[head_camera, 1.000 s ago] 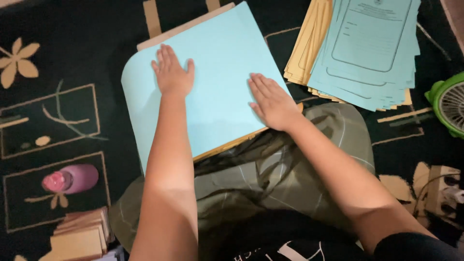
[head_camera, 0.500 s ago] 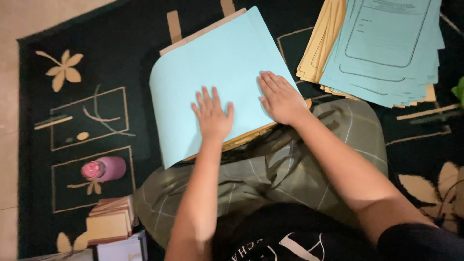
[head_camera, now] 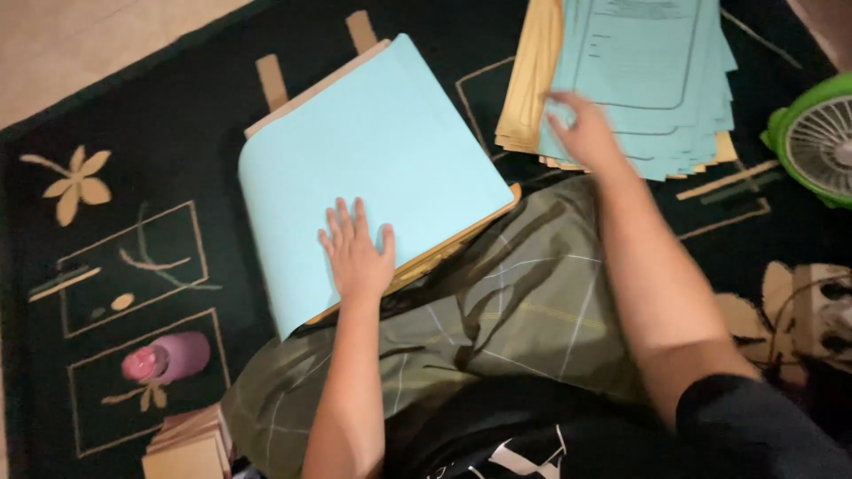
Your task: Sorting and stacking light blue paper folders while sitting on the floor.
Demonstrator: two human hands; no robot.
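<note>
The left hand [head_camera: 358, 253] lies flat with fingers spread on a light blue folded sheet [head_camera: 373, 168] at the centre of the frame, which rests on a dark patterned rug [head_camera: 133, 133] and partly over the person's knee. The right hand [head_camera: 581, 133] touches the stack of blue printed sheets [head_camera: 657, 80] at upper right, fingers curled and blurred; whether they pinch a sheet I cannot tell. A green fan [head_camera: 816, 137] sits at the right edge, a pink bottle [head_camera: 169, 357] at lower left.
</note>
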